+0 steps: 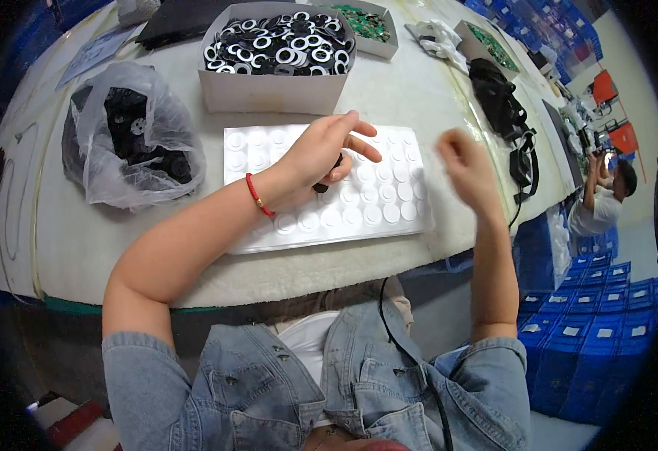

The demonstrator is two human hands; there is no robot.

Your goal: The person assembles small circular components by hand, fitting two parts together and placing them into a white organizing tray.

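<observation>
My left hand (321, 158), with a red cord at its wrist, is over a white sheet of round stickers (325, 225). It is closed around a small black part (327, 180), mostly hidden by the fingers, while two other fingers stretch out. To the right of the sheet, my right hand (464, 165) is raised with its fingers curled. Motion smears its fingertips, so anything in them cannot be made out. Beyond the sheet, a white box (276, 92) is heaped with black parts bearing white rings (288, 45).
At the left, a clear plastic bag (186, 143) holds black round parts. Boxes of green circuit boards (363, 26) (490, 46) stand far back. A black strapped item (494, 90) lies right. Another person (603, 199) works beyond, near stacked blue bins (592, 308).
</observation>
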